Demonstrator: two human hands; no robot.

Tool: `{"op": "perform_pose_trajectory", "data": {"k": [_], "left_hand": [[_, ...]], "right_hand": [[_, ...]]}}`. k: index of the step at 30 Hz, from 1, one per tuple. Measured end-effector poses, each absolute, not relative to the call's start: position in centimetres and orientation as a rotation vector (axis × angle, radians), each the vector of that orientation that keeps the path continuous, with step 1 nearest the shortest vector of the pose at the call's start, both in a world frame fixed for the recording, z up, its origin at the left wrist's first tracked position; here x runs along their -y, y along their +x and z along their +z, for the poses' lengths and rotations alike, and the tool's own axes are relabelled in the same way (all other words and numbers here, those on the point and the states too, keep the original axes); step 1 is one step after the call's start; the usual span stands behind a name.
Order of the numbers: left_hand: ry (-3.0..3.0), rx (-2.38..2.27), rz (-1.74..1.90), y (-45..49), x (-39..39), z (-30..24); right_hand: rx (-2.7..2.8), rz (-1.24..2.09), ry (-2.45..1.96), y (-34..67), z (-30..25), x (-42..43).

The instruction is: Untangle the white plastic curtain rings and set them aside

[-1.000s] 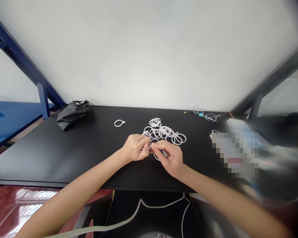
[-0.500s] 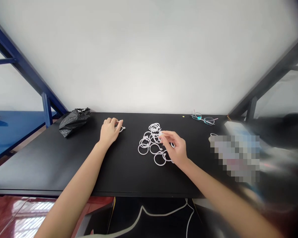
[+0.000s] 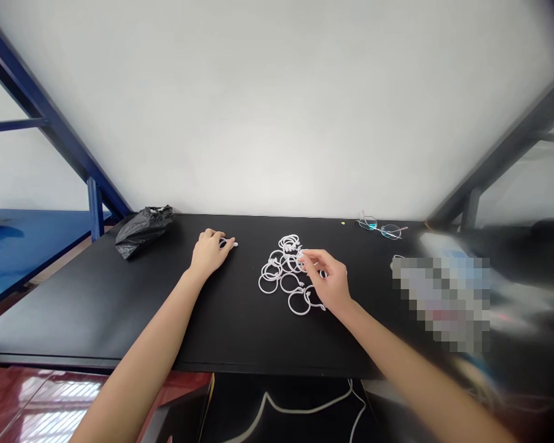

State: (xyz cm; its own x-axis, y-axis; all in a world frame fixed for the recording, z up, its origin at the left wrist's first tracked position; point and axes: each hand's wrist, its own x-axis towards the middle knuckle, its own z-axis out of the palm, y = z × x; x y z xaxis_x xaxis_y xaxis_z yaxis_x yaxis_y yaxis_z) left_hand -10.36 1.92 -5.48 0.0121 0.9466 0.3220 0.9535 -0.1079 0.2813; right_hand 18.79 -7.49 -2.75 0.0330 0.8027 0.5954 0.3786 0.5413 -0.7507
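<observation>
Across a black surface (image 3: 226, 335) backed by a pale wall (image 3: 277, 123), a person handles white rings (image 3: 290, 245), most of them lying in a loose, overlapping pile midway between the left and right edges. The right hand (image 3: 327, 280) leans over the pile's right side, thumb and forefinger drawn close together at the rings; whether a ring is pinched between them cannot be told. Over toward the far left corner, the left hand (image 3: 208, 253) curves above a lone ring (image 3: 235, 245), set well apart from the pile. Its fingers are bent and hide part of the loop, so a firm grip cannot be confirmed.

The step in hand appears to be fingertip work on single rings, one hand at each spot. A next move would seem to call for a light pinch, as loops lying across one another could drag their neighbors along.

Close to the far left corner slumps a black plastic bag (image 3: 141, 232), the only clearly visible container; its sides are opaque and its contents cannot be made out. Eyeglasses (image 3: 391, 231) rest by the far edge, short of the far right corner. Along the right side lies a package (image 3: 443, 301), its details obscured. Below the near edge, a white cable (image 3: 305, 411) hangs slack.
</observation>
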Motion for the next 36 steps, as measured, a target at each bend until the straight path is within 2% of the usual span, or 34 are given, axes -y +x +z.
{"op": "perform_pose_trajectory", "data": {"k": [4, 7, 10, 14, 21, 30, 33, 36], "left_hand": [[-2.17, 2.064, -0.658, -9.6, -1.3, -5.1], [-2.18, 1.883, -0.824, -8.1, -0.4, -4.1], [-2.548, 1.557, -0.987, -6.3, 1.0, -2.7], [-2.992, 1.336, -0.858, -4.6, 2.9, -1.4], [-3.16, 1.428, -0.674, -4.0, 3.4, -1.8], [-3.489, 1.76, -1.229, -4.9, 1.7, -1.2], [-3.475, 1.706, -1.604, -3.5, 1.7, -0.7], [-3.535, 1.671, -1.736, -1.7, 1.8, -0.4]], "right_hand": [[1.584, 0.406, -1.03, 18.8, -2.6, 7.5], [1.586, 0.397, -1.031, 18.8, -2.6, 7.5], [1.605, 0.39, -1.026, 18.7, -2.6, 7.6], [1.616, 0.379, -1.025, 18.7, -2.6, 7.6], [1.634, 0.341, -1.01, 18.6, -2.5, 7.6], [1.809, 0.403, -0.907, 18.2, -3.2, 7.5], [1.9, 0.477, -0.809, 18.1, -3.7, 7.3], [1.877, 0.45, -0.765, 18.1, -3.7, 7.4]]}}
